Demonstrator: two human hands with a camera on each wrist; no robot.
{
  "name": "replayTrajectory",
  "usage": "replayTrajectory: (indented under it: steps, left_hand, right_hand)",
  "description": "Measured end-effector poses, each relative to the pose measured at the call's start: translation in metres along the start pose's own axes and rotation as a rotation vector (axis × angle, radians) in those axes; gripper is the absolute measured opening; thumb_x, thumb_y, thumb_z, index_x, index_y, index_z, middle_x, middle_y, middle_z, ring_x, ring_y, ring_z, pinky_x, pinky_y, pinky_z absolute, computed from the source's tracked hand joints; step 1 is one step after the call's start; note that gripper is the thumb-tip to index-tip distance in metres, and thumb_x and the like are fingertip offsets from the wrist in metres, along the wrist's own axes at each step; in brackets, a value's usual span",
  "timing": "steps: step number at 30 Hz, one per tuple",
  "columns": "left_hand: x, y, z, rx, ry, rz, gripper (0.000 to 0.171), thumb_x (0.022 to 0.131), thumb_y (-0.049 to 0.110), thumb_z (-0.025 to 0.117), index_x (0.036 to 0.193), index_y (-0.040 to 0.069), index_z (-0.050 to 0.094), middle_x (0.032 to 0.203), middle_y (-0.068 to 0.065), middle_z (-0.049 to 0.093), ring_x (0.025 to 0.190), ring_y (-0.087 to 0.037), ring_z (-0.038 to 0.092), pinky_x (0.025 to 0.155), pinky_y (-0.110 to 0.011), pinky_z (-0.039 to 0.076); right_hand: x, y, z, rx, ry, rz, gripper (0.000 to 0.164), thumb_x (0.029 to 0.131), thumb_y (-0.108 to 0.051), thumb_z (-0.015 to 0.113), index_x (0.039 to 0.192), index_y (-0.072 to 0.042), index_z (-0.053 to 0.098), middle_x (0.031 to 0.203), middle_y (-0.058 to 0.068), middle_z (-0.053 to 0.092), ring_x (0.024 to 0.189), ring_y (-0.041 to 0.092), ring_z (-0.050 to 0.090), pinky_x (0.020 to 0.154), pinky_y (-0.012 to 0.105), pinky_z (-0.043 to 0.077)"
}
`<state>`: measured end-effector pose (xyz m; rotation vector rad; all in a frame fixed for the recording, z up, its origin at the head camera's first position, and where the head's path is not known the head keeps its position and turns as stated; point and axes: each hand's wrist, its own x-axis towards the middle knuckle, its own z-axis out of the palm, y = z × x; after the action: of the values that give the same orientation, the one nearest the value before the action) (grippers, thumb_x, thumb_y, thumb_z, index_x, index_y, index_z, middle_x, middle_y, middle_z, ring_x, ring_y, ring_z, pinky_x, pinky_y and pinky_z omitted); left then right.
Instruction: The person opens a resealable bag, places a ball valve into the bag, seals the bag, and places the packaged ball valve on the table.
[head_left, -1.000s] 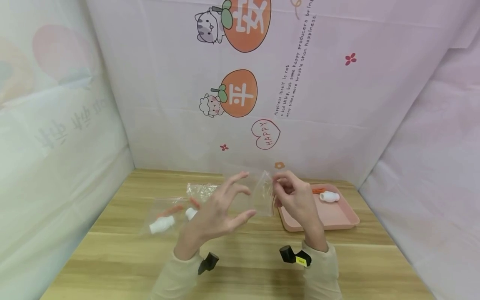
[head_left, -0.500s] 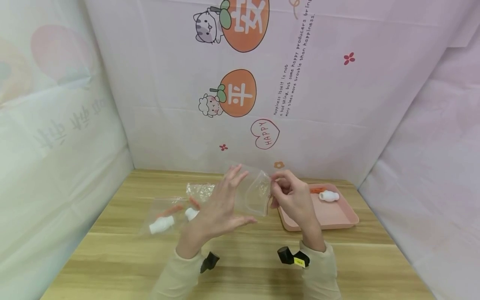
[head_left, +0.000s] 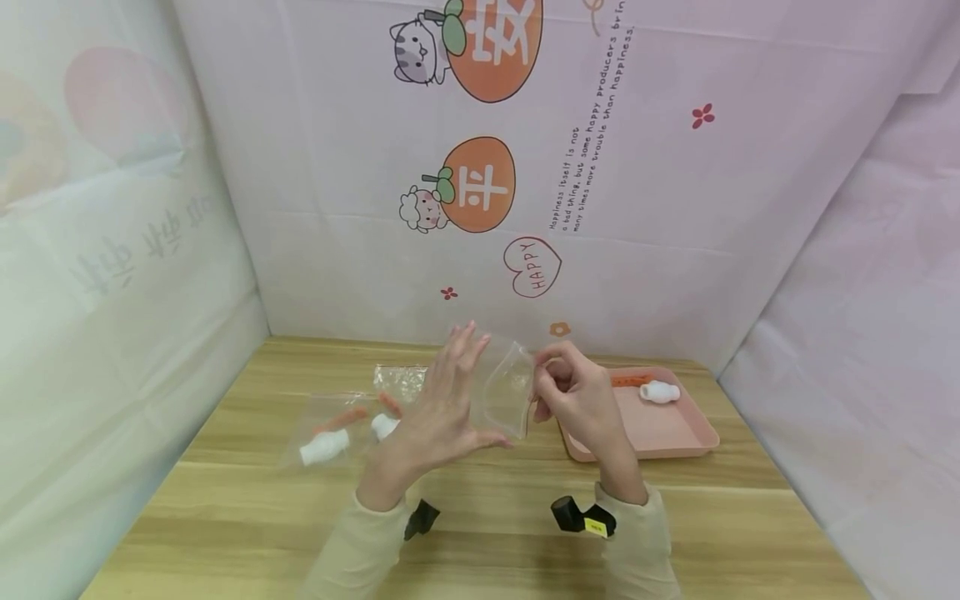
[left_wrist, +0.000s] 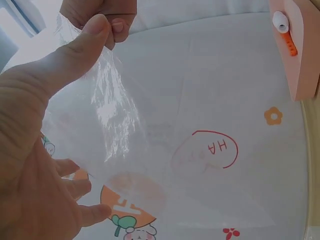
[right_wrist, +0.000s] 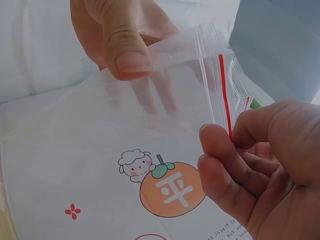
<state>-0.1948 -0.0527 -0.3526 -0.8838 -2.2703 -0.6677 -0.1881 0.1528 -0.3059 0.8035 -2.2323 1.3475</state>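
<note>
A clear zip bag is held up over the table between the hands. My right hand pinches its zip end, beside the red line that shows in the right wrist view. The left hand is spread around the bag's other end, its fingers straight. In the right wrist view the left thumb lies in front of the clear film, and the other fingers show through from behind. No object shows inside the bag.
At the right stands a pink tray with a white bulb-shaped piece and orange pieces. Left, a clear bag holds a white piece and an orange strip. A crinkled clear bag lies behind. A printed cloth wall rises beyond.
My left hand's fingers have straightened and spread, coming in around the bag. The right hand has shifted slightly left with the bag, which now stands wider and flatter.
</note>
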Motion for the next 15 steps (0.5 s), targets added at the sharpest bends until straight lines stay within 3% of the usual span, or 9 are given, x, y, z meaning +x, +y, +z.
replayTrajectory:
  steps: [5, 10, 15]
  left_hand:
    - [0.0007, 0.0000, -0.0009, -0.010, 0.009, 0.033, 0.137, 0.057, 0.053, 0.091, 0.155, 0.009, 0.006, 0.165, -0.016, 0.005, 0.153, -0.035, 0.006, 0.120, -0.058, 0.018]
    - [0.0019, 0.0002, -0.0045, -0.008, -0.049, 0.021, 0.146, 0.056, 0.054, 0.091, 0.156, 0.006, -0.004, 0.166, -0.012, -0.004, 0.154, -0.032, 0.000, 0.122, -0.055, 0.013]
    - [0.0016, -0.0016, -0.0083, -0.054, -0.102, 0.004, 0.146, 0.059, 0.053, 0.091, 0.155, 0.002, -0.008, 0.166, -0.012, -0.001, 0.153, -0.031, 0.012, 0.122, -0.054, 0.018]
  right_hand:
    - [-0.0003, -0.0018, -0.0003, -0.011, -0.027, 0.003, 0.013, 0.091, 0.011, 0.053, 0.099, 0.003, 0.058, 0.060, 0.011, 0.064, 0.042, 0.017, 0.058, 0.038, 0.020, 0.043]
    - [0.0002, -0.0046, -0.0017, -0.012, -0.069, -0.006, 0.014, 0.090, 0.013, 0.052, 0.099, 0.004, 0.058, 0.060, 0.011, 0.063, 0.043, 0.018, 0.058, 0.041, 0.022, 0.048]
    - [0.0003, -0.0022, -0.0006, -0.037, -0.092, -0.011, 0.016, 0.089, 0.013, 0.053, 0.098, 0.001, 0.059, 0.060, 0.009, 0.063, 0.043, 0.013, 0.058, 0.042, 0.024, 0.049]
